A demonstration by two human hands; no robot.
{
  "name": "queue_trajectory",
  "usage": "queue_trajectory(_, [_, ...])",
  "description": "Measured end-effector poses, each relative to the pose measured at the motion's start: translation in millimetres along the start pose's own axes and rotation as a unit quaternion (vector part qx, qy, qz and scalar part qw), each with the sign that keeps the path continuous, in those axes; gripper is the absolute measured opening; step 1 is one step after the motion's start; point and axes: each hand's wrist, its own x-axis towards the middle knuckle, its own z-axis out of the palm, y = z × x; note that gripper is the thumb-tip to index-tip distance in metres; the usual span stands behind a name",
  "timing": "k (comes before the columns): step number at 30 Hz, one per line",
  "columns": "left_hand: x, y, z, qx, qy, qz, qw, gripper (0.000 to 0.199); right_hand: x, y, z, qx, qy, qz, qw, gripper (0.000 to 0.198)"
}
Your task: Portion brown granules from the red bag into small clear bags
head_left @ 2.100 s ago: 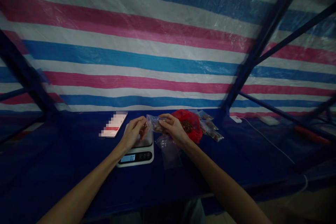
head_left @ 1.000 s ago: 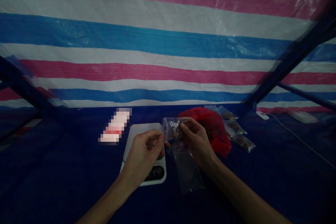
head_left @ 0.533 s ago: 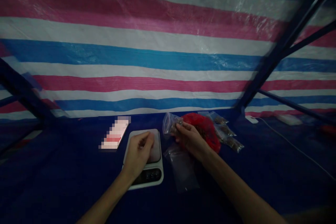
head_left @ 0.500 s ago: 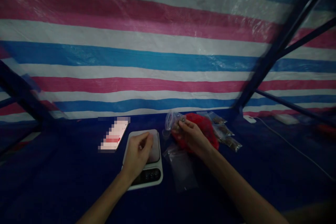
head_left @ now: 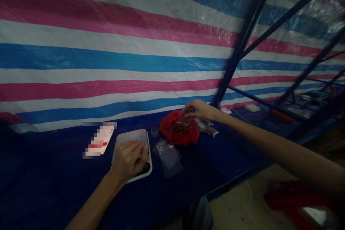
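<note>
My right hand (head_left: 198, 109) pinches a small clear plastic bag (head_left: 190, 109) with dark bits in it. It is above the far right side of a red plastic bag (head_left: 166, 129), which lies open around a heap of small brownish pieces (head_left: 180, 127). My left hand (head_left: 130, 156) is loosely closed over a white kitchen scale (head_left: 132, 136), hiding much of its panel; nothing shows in its fingers. Flat clear zip bags (head_left: 169, 158) lie between the scale and the red bag. A small clear cup (head_left: 154, 131) stands behind them. Filled zip bags (head_left: 210, 129) lie right of the red bag.
A phone (head_left: 101, 140), partly pixelated, lies left of the scale on the blue table surface (head_left: 54, 172). Striped plastic sheeting (head_left: 107, 57) hangs behind. A dark metal post (head_left: 237, 54) rises at the back right, near a white cable (head_left: 239, 115).
The view has turned right. My right hand has carried the small bag from the red bag's left side to its far right. My left hand stays over the scale, now nearer its panel.
</note>
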Motion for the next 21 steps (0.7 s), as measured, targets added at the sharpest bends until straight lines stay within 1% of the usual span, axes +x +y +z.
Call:
queue_trajectory(4, [-3,9,9,-0.009,0.006,0.027,1.0,0.03,13,-6,-4,-0.103,-0.03,-0.001,0.994,0.008])
queue_trajectory(6, [-5,12,14,-0.025,0.02,0.039,0.999,0.032,16,-8,-7,-0.154,-0.051,0.0,0.987,0.012])
queue_trajectory(8, [-6,13,17,-0.044,0.032,0.043,0.998,0.034,18,-10,-8,-0.204,-0.073,0.001,0.976,0.01])
queue_trajectory(11, [-6,15,17,-0.06,0.028,0.041,0.997,0.034,18,-14,-9,-0.243,-0.078,0.006,0.967,0.01])
queue_trajectory(16, [-4,14,15,-0.055,0.029,0.044,0.997,0.033,22,-31,-23,-0.233,-0.054,-0.005,0.971,0.015])
queue_trajectory(18, [-4,14,14,-0.057,0.028,0.048,0.997,0.032,18,-45,-27,-0.237,-0.023,-0.016,0.971,0.017])
queue_trajectory(20, [-4,14,12,-0.062,0.031,0.049,0.996,0.03,2,-61,-17,-0.255,0.035,-0.038,0.965,0.023])
queue_trajectory(21, [-4,15,10,-0.064,0.035,0.047,0.996,0.028,-10,-68,-4,-0.267,0.066,-0.054,0.96,0.026])
